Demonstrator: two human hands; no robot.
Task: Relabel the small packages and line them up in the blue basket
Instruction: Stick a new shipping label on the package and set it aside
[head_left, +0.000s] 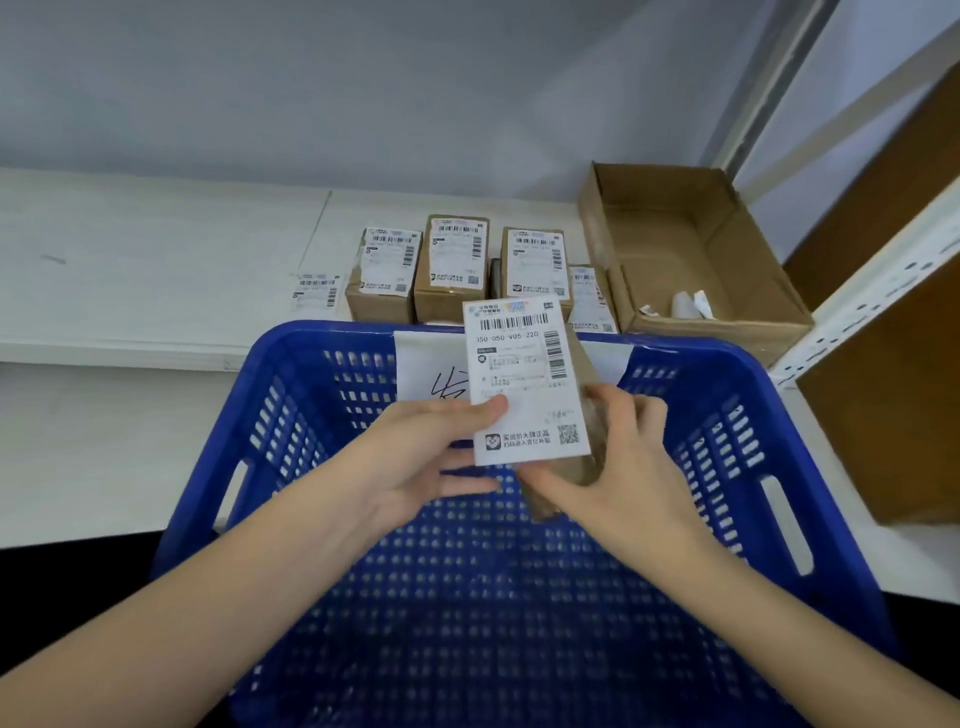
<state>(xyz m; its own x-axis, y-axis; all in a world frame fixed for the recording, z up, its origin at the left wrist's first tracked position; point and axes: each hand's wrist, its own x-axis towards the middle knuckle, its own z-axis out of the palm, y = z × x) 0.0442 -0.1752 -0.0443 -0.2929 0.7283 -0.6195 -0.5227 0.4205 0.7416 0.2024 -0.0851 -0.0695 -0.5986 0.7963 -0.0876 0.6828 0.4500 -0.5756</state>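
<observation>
1. Holding a small brown package (582, 447) over the blue basket (291, 415), your 2 hands meet at its lower half.
2. Your left hand (415, 457) pinches the white shipping label (524, 379): the thumb presses its lower left face, and the other fingers (467, 486) reach under it.
3. Your right hand (618, 467) grips the package, its fingers curled round the right edge and the thumb against the lower end.
4. Beyond your fingers, a white sheet with a black handwritten mark (431, 374) hangs on the basket's far wall.
5. Farther beyond, 4 labelled boxes (452, 270) stand close together on the bench (156, 249), with a loose label (316, 291) lying just left of them.
6. Right of those boxes sits an open cardboard box (691, 249) holding scraps of white paper.
</observation>
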